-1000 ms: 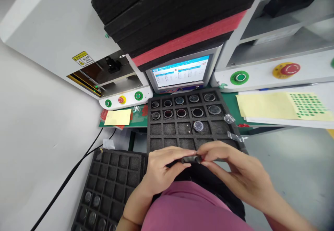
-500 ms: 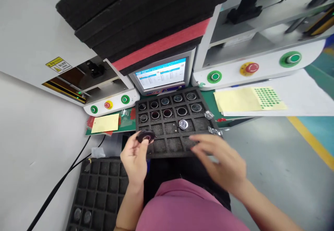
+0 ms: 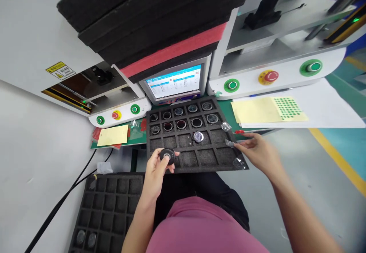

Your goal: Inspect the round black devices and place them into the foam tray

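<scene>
My left hand (image 3: pixel 158 169) is closed on a round black part (image 3: pixel 167 156), held over the front left of a black foam tray (image 3: pixel 184 151). Round parts sit in the two back rows, and a shiny silver round part (image 3: pixel 198 136) lies in the third row. My right hand (image 3: pixel 254 150) is at the tray's right edge, its thumb and fingertips at a piece of clear film (image 3: pixel 229 143). Whether the fingers grip the film is too small to tell. Another clear film (image 3: pixel 239 163) lies at the front right corner.
Behind the tray stands a monitor (image 3: pixel 174 83) below stacked black foam (image 3: pixel 148 24). Machines with green and red buttons (image 3: pixel 268 77) flank it. Yellow cards (image 3: pixel 254 110) lie at right, and a second foam tray (image 3: pixel 107 211) is at lower left.
My right hand has moved right, from above the tray to its right edge by the film. My left hand has shifted slightly right with the black part. A film now shows at the front right corner.
</scene>
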Available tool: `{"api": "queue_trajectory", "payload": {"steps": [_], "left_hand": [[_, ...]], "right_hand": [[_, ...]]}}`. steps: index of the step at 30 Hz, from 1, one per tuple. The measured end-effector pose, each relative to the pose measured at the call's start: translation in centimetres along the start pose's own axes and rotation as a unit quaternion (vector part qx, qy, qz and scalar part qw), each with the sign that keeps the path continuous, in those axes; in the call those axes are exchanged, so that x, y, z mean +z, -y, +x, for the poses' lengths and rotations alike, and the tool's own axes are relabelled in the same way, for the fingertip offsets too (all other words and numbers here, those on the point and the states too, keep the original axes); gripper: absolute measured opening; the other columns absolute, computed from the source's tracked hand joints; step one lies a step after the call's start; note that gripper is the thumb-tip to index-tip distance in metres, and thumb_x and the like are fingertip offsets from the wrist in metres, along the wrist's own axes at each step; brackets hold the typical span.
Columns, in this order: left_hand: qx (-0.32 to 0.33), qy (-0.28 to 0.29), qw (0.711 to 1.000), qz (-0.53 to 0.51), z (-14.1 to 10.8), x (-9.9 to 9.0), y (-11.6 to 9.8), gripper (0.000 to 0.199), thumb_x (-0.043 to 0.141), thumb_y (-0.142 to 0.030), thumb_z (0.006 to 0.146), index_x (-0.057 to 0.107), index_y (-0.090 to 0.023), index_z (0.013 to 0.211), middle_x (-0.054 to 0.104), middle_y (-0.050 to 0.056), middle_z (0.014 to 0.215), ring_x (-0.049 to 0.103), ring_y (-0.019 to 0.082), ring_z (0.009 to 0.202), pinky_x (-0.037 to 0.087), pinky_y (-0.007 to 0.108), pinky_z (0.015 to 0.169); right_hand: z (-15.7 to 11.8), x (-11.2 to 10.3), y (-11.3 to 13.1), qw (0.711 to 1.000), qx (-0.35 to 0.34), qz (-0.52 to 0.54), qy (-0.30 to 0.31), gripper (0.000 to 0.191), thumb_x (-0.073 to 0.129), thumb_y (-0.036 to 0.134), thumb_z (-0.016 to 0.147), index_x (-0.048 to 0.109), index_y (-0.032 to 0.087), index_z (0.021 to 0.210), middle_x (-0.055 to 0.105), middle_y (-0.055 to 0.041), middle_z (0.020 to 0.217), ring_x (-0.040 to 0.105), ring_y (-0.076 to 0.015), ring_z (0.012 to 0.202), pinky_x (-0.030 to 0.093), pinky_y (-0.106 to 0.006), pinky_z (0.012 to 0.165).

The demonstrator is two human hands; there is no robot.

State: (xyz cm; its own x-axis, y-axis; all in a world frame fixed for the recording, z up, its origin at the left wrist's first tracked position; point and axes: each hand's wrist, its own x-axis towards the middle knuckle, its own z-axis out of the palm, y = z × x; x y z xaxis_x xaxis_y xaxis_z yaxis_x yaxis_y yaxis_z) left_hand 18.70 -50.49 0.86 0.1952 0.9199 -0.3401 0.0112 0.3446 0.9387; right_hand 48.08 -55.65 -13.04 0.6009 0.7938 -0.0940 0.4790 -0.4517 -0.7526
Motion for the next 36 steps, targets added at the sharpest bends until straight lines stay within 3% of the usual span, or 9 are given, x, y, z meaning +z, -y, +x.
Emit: {"api": "queue_trajectory", "payload": {"steps": [2,4,9,14,17,20,24,29,36], "left_hand": [[-0.018,0.019,0.999,-0.024,0.0,0.3,0.0,0.032,0.072,-0.040,0.078,0.051,-0.017,0.086,0.076,0.011,0.093,0.065,0.014,0.068,0.050,0.026,0.066],[-0.031,0.033,0.999,-0.026,-0.1,0.5,0.1,0.032,0.071,-0.041,0.078,0.051,-0.017,0.085,0.076,0.011,0.089,0.066,0.015,0.069,0.050,0.026,0.065],[-0.043,0.044,0.998,0.006,0.0,0.5,1.0,0.031,0.066,-0.042,0.083,0.059,-0.013,0.089,0.075,0.010,0.083,0.040,0.004,0.045,0.029,0.020,0.043],[-0.061,0.083,0.993,-0.055,0.0,1.0,1.2,0.034,0.070,-0.042,0.079,0.047,-0.018,0.087,0.076,0.011,0.088,0.062,0.012,0.060,0.046,0.023,0.056],[-0.061,0.091,0.994,-0.025,-0.1,1.4,1.1,0.031,0.066,-0.042,0.082,0.050,-0.017,0.087,0.075,0.009,0.082,0.052,0.008,0.051,0.039,0.019,0.049],[-0.043,0.090,0.995,0.004,-0.2,1.6,1.0,0.030,0.062,-0.044,0.084,0.055,-0.015,0.089,0.072,0.009,0.082,0.043,0.005,0.046,0.035,0.019,0.045],[-0.013,0.111,0.994,-0.001,-0.5,1.7,0.9,0.031,0.064,-0.044,0.082,0.054,-0.016,0.092,0.068,0.006,0.081,0.057,0.011,0.057,0.047,0.023,0.054],[-0.010,0.113,0.994,0.006,-0.9,1.5,1.2,0.030,0.053,-0.041,0.087,0.060,-0.014,0.098,0.059,0.001,0.066,0.054,0.012,0.055,0.046,0.024,0.055],[0.009,0.141,0.988,0.066,-1.1,0.5,0.8,0.050,0.034,-0.046,0.095,0.066,-0.009,0.107,0.056,0.001,0.062,0.051,0.012,0.054,0.043,0.024,0.057]], "right_hand": [[-0.5,0.1,0.0,0.999,0.008,0.041,-0.010,0.033,0.063,0.049,0.073,0.059,0.022,0.093,0.071,-0.0044,0.069,0.069,-0.0270,0.065,0.054,-0.041,0.064],[-1.1,-0.1,0.7,0.996,0.011,0.080,-0.036,0.031,0.062,0.048,0.077,0.059,0.023,0.094,0.071,-0.0053,0.071,0.068,-0.0260,0.066,0.055,-0.043,0.069],[-3.5,-2.2,5.5,0.981,-0.015,0.187,-0.040,0.035,0.071,0.051,0.075,0.060,0.025,0.096,0.070,-0.0049,0.075,0.067,-0.0226,0.068,0.057,-0.039,0.067],[-6.2,-2.9,11.0,0.942,-0.034,0.318,0.097,0.038,0.079,0.043,0.070,0.060,0.023,0.095,0.069,-0.0017,0.069,0.062,-0.0152,0.056,0.053,-0.026,0.052],[-7.3,-2.4,13.1,0.912,-0.043,0.360,0.190,0.035,0.079,0.038,0.073,0.055,0.023,0.094,0.066,0.0006,0.065,0.054,-0.0112,0.050,0.049,-0.022,0.047],[-8.0,-1.8,14.5,0.891,-0.043,0.382,0.240,0.035,0.077,0.037,0.075,0.050,0.023,0.092,0.065,0.0018,0.065,0.048,-0.0091,0.047,0.044,-0.020,0.044],[-8.9,-1.2,15.6,0.881,-0.065,0.388,0.263,0.031,0.073,0.036,0.080,0.045,0.024,0.088,0.065,0.0024,0.067,0.049,-0.0090,0.048,0.044,-0.021,0.047],[-9.5,-0.9,15.8,0.892,-0.149,0.351,0.244,0.019,0.063,0.024,0.087,0.044,0.025,0.089,0.063,0.0035,0.072,0.051,-0.0084,0.050,0.045,-0.020,0.049],[-7.9,-2.1,15.7,0.894,-0.202,0.170,0.363,0.013,0.057,0.029,0.089,0.045,0.024,0.093,0.064,0.0005,0.079,0.047,-0.0089,0.050,0.042,-0.022,0.048]]}}
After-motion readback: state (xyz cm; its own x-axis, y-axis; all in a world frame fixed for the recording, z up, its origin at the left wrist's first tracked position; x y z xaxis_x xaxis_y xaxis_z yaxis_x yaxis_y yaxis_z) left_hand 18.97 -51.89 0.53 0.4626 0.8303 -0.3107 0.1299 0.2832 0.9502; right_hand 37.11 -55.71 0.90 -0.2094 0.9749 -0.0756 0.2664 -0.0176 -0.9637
